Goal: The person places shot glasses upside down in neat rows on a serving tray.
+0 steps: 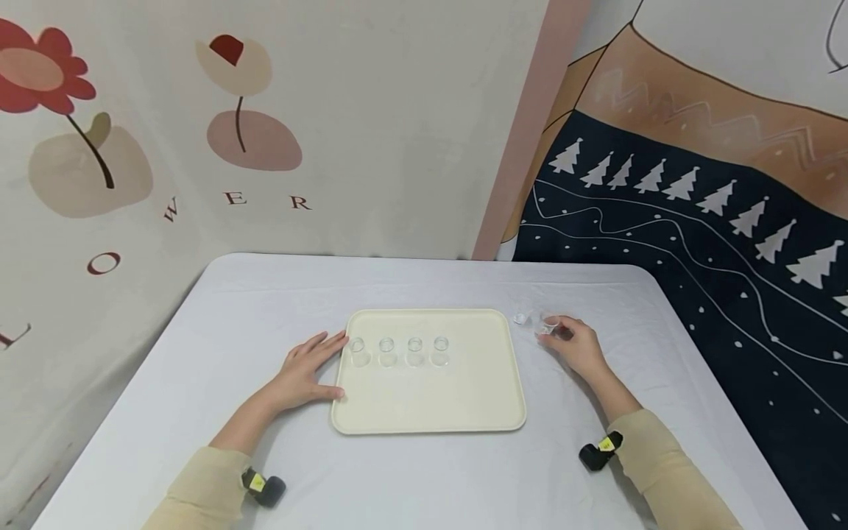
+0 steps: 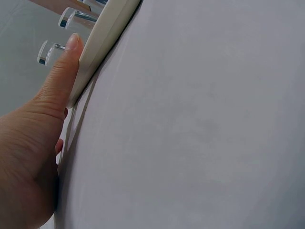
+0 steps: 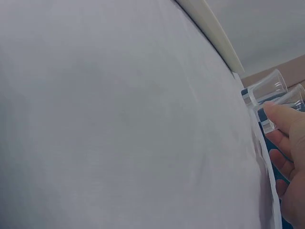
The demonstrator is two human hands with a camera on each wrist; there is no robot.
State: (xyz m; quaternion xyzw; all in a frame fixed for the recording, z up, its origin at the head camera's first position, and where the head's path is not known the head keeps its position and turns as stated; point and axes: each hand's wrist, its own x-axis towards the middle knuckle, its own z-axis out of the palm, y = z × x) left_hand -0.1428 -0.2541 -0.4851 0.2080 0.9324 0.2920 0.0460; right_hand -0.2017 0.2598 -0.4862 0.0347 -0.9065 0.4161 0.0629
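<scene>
My right hand (image 1: 579, 350) pinches a small clear shot glass (image 1: 548, 325) between thumb and fingers, just right of the tray. In the right wrist view that shot glass (image 3: 269, 125) is upright, its flared rim uppermost. A second upright shot glass (image 3: 264, 89) is close beside it. My left hand (image 1: 299, 377) rests at the left edge of the cream tray (image 1: 430, 403), fingers spread and fairly straight, thumb on the rim. Several clear shot glasses (image 1: 414, 352) stand in a row on the tray. In the left wrist view, one such shot glass (image 2: 78, 20) has its thick base uppermost.
A white cloth (image 1: 450, 478) covers the table. Behind the table's far edge hangs a pale printed curtain (image 1: 371, 162), with a dark tree-patterned cloth (image 1: 662, 221) at the right. Black cameras are strapped to both wrists.
</scene>
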